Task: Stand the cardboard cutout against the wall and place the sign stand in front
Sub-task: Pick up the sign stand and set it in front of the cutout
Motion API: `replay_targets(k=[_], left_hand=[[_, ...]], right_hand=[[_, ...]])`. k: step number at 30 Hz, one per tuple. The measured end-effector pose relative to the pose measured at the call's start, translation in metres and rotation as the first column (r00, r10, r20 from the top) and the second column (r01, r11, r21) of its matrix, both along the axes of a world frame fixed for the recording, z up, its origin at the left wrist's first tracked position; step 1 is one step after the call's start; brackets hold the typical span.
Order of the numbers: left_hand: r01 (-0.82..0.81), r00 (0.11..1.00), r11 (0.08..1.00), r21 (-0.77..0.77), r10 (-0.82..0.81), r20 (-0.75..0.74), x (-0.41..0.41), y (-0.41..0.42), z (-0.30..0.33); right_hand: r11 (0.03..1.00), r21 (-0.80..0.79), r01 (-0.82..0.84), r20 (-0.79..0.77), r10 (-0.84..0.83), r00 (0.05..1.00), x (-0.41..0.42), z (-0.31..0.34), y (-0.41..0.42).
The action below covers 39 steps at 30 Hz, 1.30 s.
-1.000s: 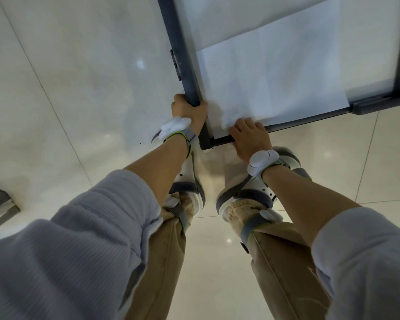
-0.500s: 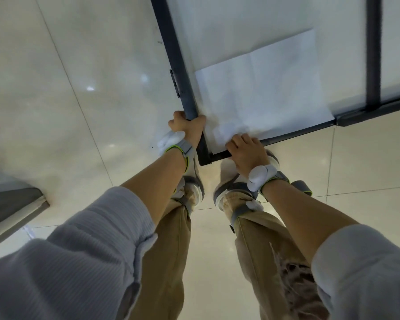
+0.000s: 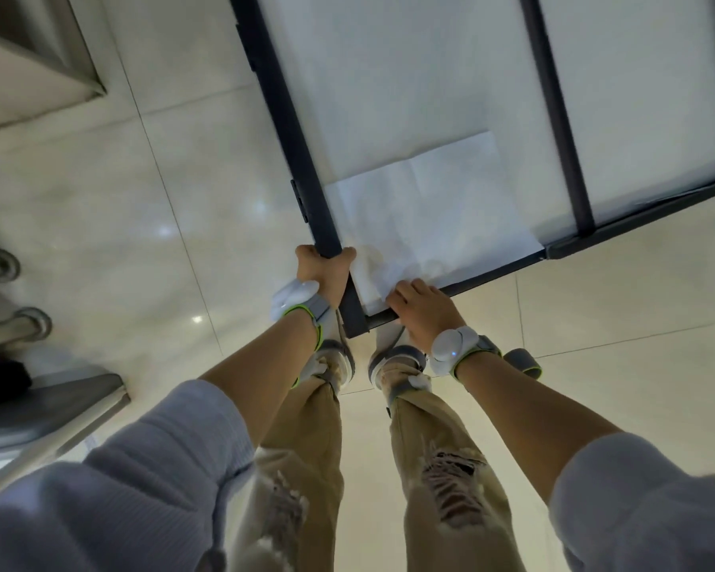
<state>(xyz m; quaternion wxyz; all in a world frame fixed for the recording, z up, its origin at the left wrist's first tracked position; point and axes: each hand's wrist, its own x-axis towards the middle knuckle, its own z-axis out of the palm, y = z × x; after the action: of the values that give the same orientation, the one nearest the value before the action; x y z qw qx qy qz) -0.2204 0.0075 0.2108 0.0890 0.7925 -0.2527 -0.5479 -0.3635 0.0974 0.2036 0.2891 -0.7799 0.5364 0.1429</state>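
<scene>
The sign stand (image 3: 290,130) is a dark metal frame around a white panel, held over the tiled floor in front of my legs. A creased white sheet (image 3: 434,216) lies against its near corner. My left hand (image 3: 325,274) is wrapped around the frame's left bar just above the corner. My right hand (image 3: 420,309) grips the bottom bar to the right of that corner, fingers over the sheet's edge. A second dark upright (image 3: 554,113) crosses the panel further right. No cardboard cutout is in sight.
A grey-edged counter or step (image 3: 54,410) juts in at the lower left, with two metal tube ends (image 3: 30,324) above it. Another stepped ledge (image 3: 46,55) sits at the upper left. Glossy pale floor tiles (image 3: 616,303) spread to the right.
The view has swung so the stand now sits further right and the counter and ledges on the left have come into sight. Both hands keep the same grip on the frame's corner.
</scene>
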Motion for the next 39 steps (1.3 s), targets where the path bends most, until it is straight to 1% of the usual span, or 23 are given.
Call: replay_targets(k=[5,6,7,9,12,14,19,24,26,29,34,35,39], left_hand=[[-0.005,1.000,0.999,-0.047,0.003,-0.029,-0.016,-0.015,0.064],[-0.014,0.999,0.998,-0.056,0.012,-0.041,-0.019,-0.016,0.068],[-0.001,0.998,0.997,-0.075,-0.004,-0.059,-0.024,-0.022,0.091],[0.005,0.998,0.996,-0.089,-0.011,-0.068,-0.029,-0.025,0.110],[0.010,0.997,0.996,-0.093,-0.017,-0.078,-0.040,-0.032,0.136],[0.017,0.995,0.996,-0.082,-0.025,-0.092,-0.049,-0.037,0.167],[0.018,0.987,0.997,-0.074,-0.029,-0.155,-0.076,-0.048,0.233],[0.052,0.976,0.993,-0.106,-0.073,-0.205,-0.113,-0.060,0.292],[0.068,0.969,0.988,-0.136,-0.098,-0.226,-0.132,-0.063,0.316],[0.078,0.955,0.983,-0.168,-0.122,-0.269,-0.159,-0.067,0.348],[0.075,0.931,0.973,-0.218,-0.147,-0.333,-0.211,-0.063,0.400],[0.067,0.927,0.972,-0.227,-0.145,-0.346,-0.217,-0.063,0.403],[0.092,0.892,0.953,-0.288,-0.208,-0.402,-0.269,-0.050,0.444]], right_hand=[[1.000,-0.012,0.008,0.015,-0.007,1.000,-0.015,0.067,-0.013],[1.000,-0.005,0.018,0.014,-0.018,1.000,-0.017,0.071,-0.013],[1.000,0.007,0.029,0.009,-0.029,1.000,-0.023,0.095,-0.017],[0.997,0.034,0.062,0.029,-0.063,0.998,-0.028,0.115,-0.020],[0.990,0.045,0.130,0.051,-0.132,0.990,-0.035,0.143,-0.023],[0.977,0.066,0.204,0.044,-0.207,0.977,-0.043,0.171,-0.025],[0.923,0.025,0.383,0.105,-0.383,0.918,-0.068,0.233,-0.024],[0.860,-0.029,0.510,0.134,-0.502,0.854,-0.099,0.288,-0.023],[0.830,-0.061,0.555,0.156,-0.541,0.826,-0.115,0.311,-0.022],[0.761,-0.080,0.644,0.195,-0.621,0.759,-0.137,0.341,-0.020],[0.629,-0.146,0.764,0.265,-0.719,0.643,-0.177,0.385,-0.004],[0.613,-0.145,0.777,0.272,-0.730,0.627,-0.179,0.386,-0.004],[0.489,-0.204,0.848,0.316,-0.787,0.530,-0.214,0.422,0.011]])
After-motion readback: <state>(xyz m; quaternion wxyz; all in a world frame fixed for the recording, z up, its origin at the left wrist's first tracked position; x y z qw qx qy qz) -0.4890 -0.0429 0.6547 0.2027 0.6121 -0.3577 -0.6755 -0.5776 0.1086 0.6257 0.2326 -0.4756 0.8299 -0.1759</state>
